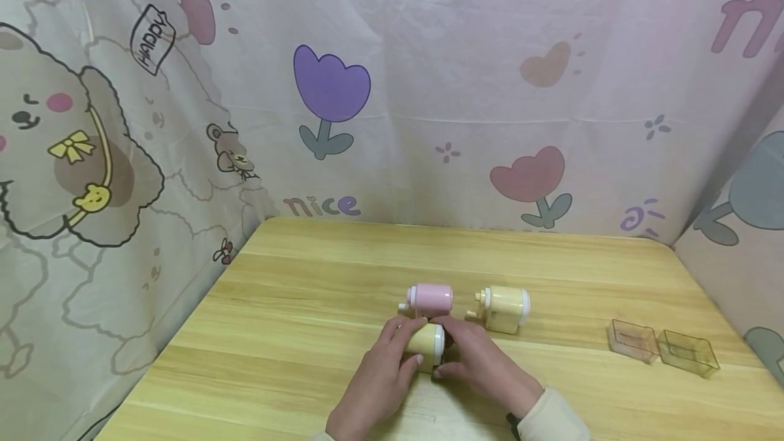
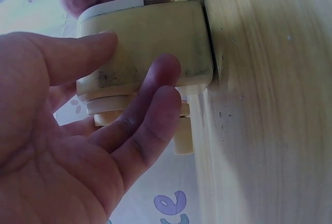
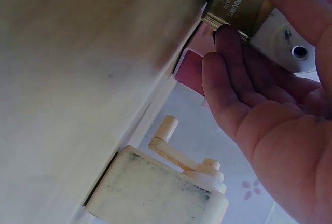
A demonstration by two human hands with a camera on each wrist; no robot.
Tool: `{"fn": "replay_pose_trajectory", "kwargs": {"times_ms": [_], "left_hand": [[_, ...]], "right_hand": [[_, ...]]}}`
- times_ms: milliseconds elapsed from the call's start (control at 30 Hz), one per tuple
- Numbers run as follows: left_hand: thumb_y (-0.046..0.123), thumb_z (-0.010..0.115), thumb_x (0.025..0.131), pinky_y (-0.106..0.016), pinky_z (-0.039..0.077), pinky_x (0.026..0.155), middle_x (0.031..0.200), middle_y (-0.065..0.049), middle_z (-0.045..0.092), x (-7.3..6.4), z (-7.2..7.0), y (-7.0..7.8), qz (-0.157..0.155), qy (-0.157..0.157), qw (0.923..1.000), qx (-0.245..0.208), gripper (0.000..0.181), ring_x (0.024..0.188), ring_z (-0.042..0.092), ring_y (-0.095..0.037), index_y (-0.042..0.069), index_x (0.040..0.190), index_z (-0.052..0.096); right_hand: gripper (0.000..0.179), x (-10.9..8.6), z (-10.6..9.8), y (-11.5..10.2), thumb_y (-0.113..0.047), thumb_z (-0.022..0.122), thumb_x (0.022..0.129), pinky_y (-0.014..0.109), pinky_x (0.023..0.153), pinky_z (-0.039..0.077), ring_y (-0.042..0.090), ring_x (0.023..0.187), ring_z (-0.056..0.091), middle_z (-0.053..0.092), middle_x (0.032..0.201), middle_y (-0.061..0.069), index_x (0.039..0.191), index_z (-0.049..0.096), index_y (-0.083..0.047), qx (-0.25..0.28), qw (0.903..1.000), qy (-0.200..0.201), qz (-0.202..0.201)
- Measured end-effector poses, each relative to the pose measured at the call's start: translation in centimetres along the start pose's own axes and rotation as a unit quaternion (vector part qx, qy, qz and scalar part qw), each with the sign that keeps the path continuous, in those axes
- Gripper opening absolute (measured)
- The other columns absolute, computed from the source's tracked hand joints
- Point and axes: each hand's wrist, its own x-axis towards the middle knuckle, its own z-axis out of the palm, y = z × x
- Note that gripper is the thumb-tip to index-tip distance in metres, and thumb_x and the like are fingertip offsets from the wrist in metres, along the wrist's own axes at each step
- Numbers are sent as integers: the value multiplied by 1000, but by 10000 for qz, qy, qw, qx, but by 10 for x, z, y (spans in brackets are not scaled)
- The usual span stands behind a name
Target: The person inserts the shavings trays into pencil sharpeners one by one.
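Observation:
A yellow crank pencil sharpener (image 1: pixel 421 341) stands on the table between both hands, its white end turned right. My left hand (image 1: pixel 381 374) grips its body, with the thumb on the near side and the fingers over the far side. At the white end, my right hand (image 1: pixel 484 363) holds a clear brownish shavings drawer (image 3: pixel 236 7) by its edges. The drawer sits against the sharpener's underside; how deep it is in cannot be told. Just behind stands a pink sharpener (image 1: pixel 433 298), and a second yellow sharpener (image 1: pixel 505 308) is to its right.
Two clear open drawers lie at the table's right: a pinkish one (image 1: pixel 633 352) and a yellowish one (image 1: pixel 687 359) beside it. Printed cloth (image 1: pixel 429 87) hangs behind the wooden table (image 1: pixel 275 332) and at its sides.

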Motion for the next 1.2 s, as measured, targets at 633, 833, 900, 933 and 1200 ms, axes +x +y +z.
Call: {"fn": "replay_pose_trajectory", "kwargs": {"times_ms": [633, 833, 900, 933, 1200], "left_hand": [[12, 66, 100, -49, 58, 91, 145, -4, 51, 0, 0, 1, 14, 41, 10000, -22, 50, 112, 66, -29, 20, 147, 51], [12, 66, 100, -49, 58, 90, 145, -4, 51, 0, 0, 1, 12, 32, 10000, -24, 50, 112, 66, -29, 21, 147, 52], [12, 66, 100, -49, 58, 90, 145, -4, 51, 0, 0, 1, 15, 31, 10000, -19, 50, 112, 66, -29, 21, 147, 51], [12, 66, 100, -49, 58, 90, 145, -4, 51, 0, 0, 1, 20, 32, 10000, -14, 50, 112, 66, -29, 21, 147, 51], [12, 66, 101, -49, 58, 90, 145, -3, 50, 1, 0, 0, 51, 33, 10000, 32, 50, 111, 66, -28, 21, 147, 51]], "right_hand": [[62, 1, 1, 0, -8, 91, 74, 36, 90, 58, 9, 98, 65, 70, 117, -1, 130, 63, -8, 90, 9998, -12, 153], [62, 1, 1, 0, -7, 91, 75, 36, 91, 57, 9, 100, 65, 70, 118, -2, 130, 63, -8, 147, 9998, -15, 150], [62, 1, 1, 0, -7, 91, 75, 36, 90, 57, 9, 100, 66, 70, 118, -2, 130, 63, -8, 128, 9998, -7, 137], [62, 1, 1, 0, -7, 91, 74, 36, 91, 57, 9, 100, 65, 70, 118, -2, 130, 63, -8, 122, 9998, -7, 137], [62, 1, 1, 1, -7, 92, 74, 35, 91, 57, 10, 100, 65, 70, 119, -1, 129, 64, -8, 65, 9999, 10, 124]]}}
